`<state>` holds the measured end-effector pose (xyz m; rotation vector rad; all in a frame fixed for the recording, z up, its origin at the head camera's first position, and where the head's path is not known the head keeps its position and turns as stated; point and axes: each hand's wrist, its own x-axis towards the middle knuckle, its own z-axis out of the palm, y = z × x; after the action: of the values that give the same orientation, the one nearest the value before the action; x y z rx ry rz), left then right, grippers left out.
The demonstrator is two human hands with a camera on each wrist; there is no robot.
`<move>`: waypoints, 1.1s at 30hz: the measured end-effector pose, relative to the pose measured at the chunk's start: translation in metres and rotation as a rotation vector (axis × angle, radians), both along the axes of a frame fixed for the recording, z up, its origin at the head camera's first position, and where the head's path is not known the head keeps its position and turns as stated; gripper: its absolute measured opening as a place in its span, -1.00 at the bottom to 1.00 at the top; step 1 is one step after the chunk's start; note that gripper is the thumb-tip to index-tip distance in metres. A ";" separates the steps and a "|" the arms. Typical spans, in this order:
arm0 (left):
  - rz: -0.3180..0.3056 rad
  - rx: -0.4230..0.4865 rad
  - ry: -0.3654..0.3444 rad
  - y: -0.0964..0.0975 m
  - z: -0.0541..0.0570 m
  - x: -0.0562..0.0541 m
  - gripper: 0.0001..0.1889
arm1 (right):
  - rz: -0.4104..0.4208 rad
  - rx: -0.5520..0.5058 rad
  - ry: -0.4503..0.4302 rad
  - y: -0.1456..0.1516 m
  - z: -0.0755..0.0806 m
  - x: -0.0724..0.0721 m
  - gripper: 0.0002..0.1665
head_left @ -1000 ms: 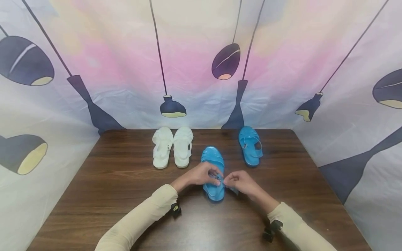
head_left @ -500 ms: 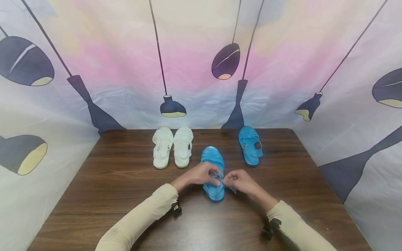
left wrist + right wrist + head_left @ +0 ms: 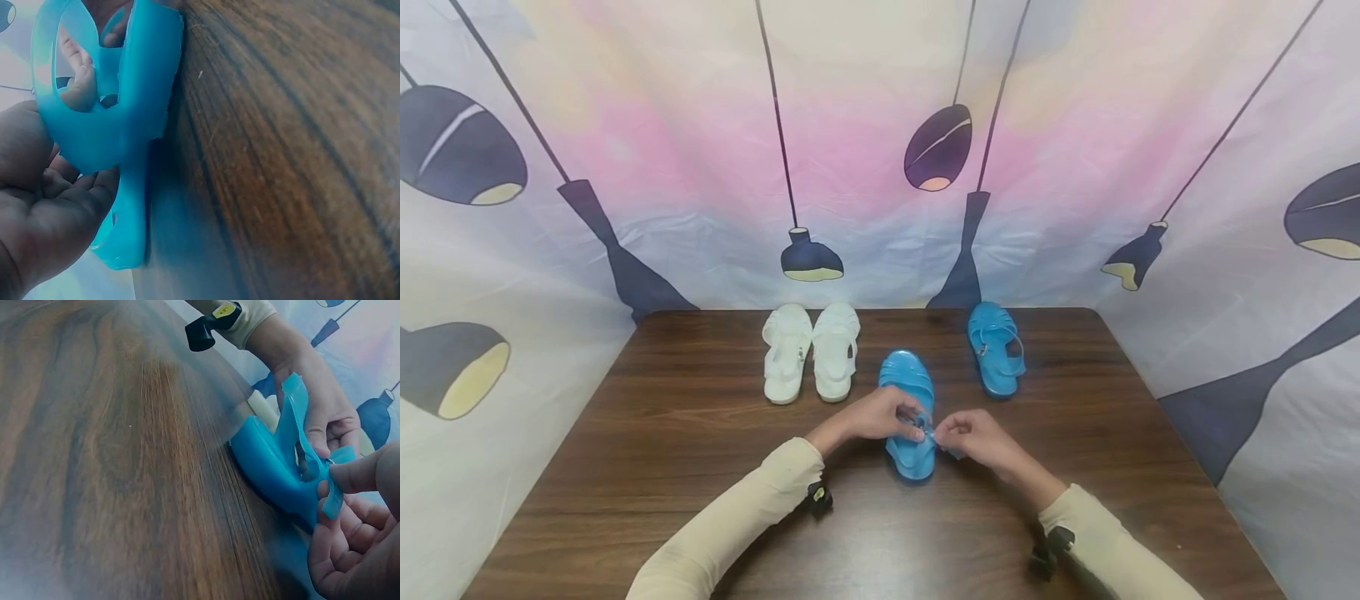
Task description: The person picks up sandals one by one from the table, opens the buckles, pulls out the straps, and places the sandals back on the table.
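A blue jelly sandal (image 3: 904,368) lies on the table, toe pointing away, in the middle of the head view. My left hand (image 3: 878,417) grips it from the left, thumb and fingers at the small buckle (image 3: 921,423). On the other side my right hand (image 3: 977,437) pinches the sandal's ankle strap (image 3: 334,504) between thumb and fingers, as the right wrist view shows. The strap's end sticks out past those fingers. Seen from the left wrist, the heel band (image 3: 87,140) stands up in front of the fingers and partly hides them.
The matching blue sandal (image 3: 997,358) stands at the back right of the brown wooden table (image 3: 700,467). A pair of white sandals (image 3: 787,354) sits side by side at the back left. Behind the table hangs a cloth (image 3: 880,167) printed with lamps.
Both hands stay at the blue sandal's buckle and strap, with only tiny shifts of the right hand. The other sandals have not moved.
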<state>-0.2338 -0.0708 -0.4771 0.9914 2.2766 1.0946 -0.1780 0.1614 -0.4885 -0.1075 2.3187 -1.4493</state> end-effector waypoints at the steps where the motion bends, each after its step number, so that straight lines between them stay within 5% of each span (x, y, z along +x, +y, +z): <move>1: 0.006 -0.002 -0.002 0.000 0.000 0.000 -0.75 | -0.001 -0.002 0.006 -0.001 0.000 -0.001 -0.81; 13: 0.028 0.015 -0.018 -0.001 -0.002 0.003 -0.76 | -0.028 0.009 -0.051 0.000 0.002 0.001 -0.74; 25: 0.023 0.028 -0.027 0.002 0.000 0.002 -0.78 | -0.033 -0.001 0.038 -0.006 -0.001 -0.007 -0.84; 33: 0.022 0.035 -0.031 0.001 0.000 0.003 -0.82 | -0.021 -0.043 -0.036 0.002 -0.001 0.000 -0.78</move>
<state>-0.2303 -0.0693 -0.4773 0.9581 2.2565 1.1548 -0.1781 0.1633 -0.4890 -0.0690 2.2669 -1.4998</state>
